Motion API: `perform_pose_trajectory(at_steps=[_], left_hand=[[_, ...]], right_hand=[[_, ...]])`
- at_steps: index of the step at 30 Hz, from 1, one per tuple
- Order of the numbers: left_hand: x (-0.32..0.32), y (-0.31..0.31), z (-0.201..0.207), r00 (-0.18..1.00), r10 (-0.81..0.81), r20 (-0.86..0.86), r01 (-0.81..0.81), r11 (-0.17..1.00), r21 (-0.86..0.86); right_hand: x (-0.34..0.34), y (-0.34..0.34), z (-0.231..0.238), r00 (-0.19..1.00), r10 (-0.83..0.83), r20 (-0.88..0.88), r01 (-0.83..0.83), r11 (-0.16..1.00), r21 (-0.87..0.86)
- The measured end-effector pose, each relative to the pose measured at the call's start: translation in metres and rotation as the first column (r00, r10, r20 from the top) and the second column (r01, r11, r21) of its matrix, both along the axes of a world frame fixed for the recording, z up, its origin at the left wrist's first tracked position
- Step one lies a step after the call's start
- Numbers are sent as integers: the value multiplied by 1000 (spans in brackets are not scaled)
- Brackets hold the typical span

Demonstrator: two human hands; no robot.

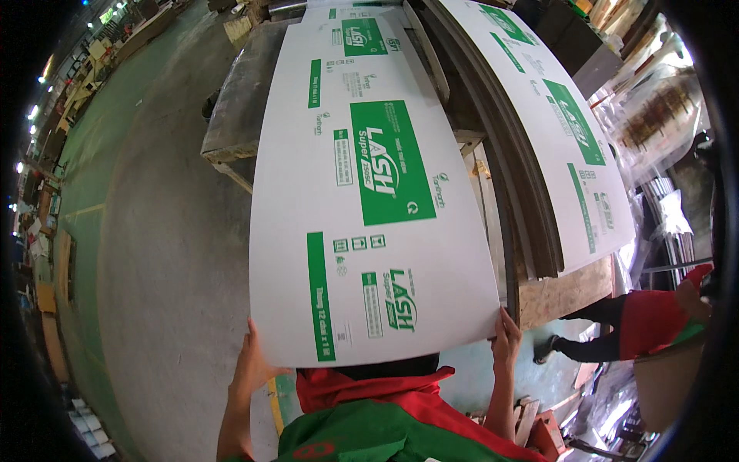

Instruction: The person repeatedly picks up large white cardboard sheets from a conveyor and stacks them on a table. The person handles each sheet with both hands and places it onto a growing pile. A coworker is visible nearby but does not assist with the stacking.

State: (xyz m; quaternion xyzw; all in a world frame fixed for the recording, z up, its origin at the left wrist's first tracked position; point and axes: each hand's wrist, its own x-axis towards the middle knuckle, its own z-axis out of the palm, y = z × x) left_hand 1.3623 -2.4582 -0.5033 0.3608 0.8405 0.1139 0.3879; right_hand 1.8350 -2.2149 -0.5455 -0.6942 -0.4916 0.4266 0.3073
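A long white cardboard sheet [296,185] with green printing stretches away in front of me, its near end close to my body. My left hand [252,360] grips its near left corner, fingertips along the side edge. At the near right corner my right hand [505,337] is closed on the sheet's edge, with some fingers hidden beneath. The far part lies over a metal table [245,85]. Beside it on the right stands a stack of similar printed sheets [539,100], brown edges facing me.
A wooden board [566,292] lies under the stack's near end. At the right another person [654,323] in red and dark trousers stands close by. Plastic-wrapped goods [654,123] are behind the stack. Grey and green floor [169,231] runs along the left.
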Motion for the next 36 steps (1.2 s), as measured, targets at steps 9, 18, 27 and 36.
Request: perform_pose_trajectory(at_steps=[9,18,27,36], left_hand=[[-45,14,8,991,-131,-39,129,990,-54],[-109,133,-74,995,-95,-30,98,991,87],[-150,244,-108,996,-72,43,47,904,425],[28,320,-125,830,217,-514,140,810,569]], right_hand=[[-28,-15,1,995,-85,-60,79,993,-85],[-102,131,-52,997,-73,-3,73,993,94],[-25,274,38,788,226,573,-574,606,550],[71,259,-37,414,-146,899,-380,869,316]])
